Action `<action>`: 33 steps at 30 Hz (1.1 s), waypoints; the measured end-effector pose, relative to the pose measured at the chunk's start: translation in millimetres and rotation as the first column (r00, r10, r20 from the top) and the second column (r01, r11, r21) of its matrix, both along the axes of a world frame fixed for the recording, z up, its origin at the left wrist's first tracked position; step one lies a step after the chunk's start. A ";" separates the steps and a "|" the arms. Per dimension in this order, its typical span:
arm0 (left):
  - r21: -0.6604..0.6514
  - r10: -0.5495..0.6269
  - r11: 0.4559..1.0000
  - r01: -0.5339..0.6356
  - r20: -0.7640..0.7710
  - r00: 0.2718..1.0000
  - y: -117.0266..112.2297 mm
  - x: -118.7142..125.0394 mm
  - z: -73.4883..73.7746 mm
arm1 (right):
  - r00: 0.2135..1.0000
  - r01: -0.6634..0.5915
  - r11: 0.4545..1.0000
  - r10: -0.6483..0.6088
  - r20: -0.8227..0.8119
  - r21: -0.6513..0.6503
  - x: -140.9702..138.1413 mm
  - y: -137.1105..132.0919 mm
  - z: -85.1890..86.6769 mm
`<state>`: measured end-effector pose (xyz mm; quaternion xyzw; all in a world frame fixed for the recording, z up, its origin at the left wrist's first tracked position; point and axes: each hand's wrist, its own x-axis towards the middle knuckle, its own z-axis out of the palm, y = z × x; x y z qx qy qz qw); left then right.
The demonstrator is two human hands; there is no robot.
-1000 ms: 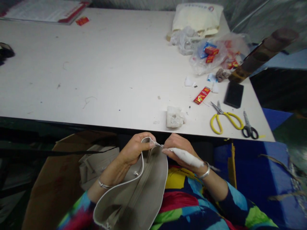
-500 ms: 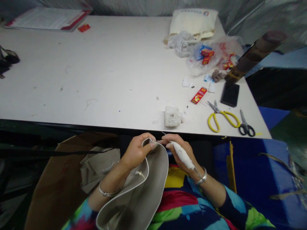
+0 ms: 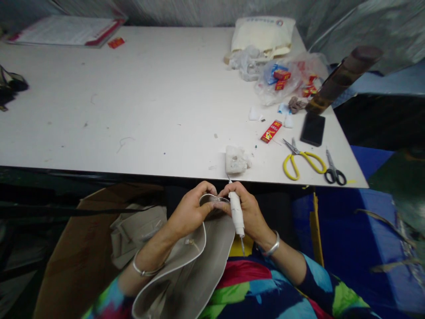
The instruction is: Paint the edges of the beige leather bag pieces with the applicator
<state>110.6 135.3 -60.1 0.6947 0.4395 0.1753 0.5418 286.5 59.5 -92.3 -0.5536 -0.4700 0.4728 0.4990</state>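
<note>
My left hand (image 3: 191, 208) pinches the top rim of a grey-beige bag (image 3: 212, 248), which hangs open over my lap. On the other side of the rim, my right hand (image 3: 250, 212) presses thumb and fingers on the edge close to the left fingertips. Held in that same hand is a thin awl-like tool with a white wrapped handle (image 3: 236, 212); metal sticks out at both ends, its upper tip pointing at the table edge. A small metal fitting (image 3: 190, 242) shows on the bag's near panel. What lies between the fingertips is hidden.
On the white table (image 3: 149, 102) lie a whitish block (image 3: 236, 160), a red packet (image 3: 271, 131), yellow-handled scissors (image 3: 303, 155), black-handled snips (image 3: 334, 174), a phone (image 3: 312, 129) and plastic bags (image 3: 277, 82). A dark cylinder (image 3: 343, 79) stands at the right. Beside my left arm is a cardboard box (image 3: 78, 248).
My right hand has moved left onto the bag's rim and closed on it beside the left hand. The white-handled tool has swung from slanted to nearly upright.
</note>
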 end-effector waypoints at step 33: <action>0.049 0.115 0.993 -0.112 -0.079 0.990 -25.8 3.4 1.5 | 0.998 0.060 0.995 -0.061 0.015 0.084 -10.8 -16.6 4.2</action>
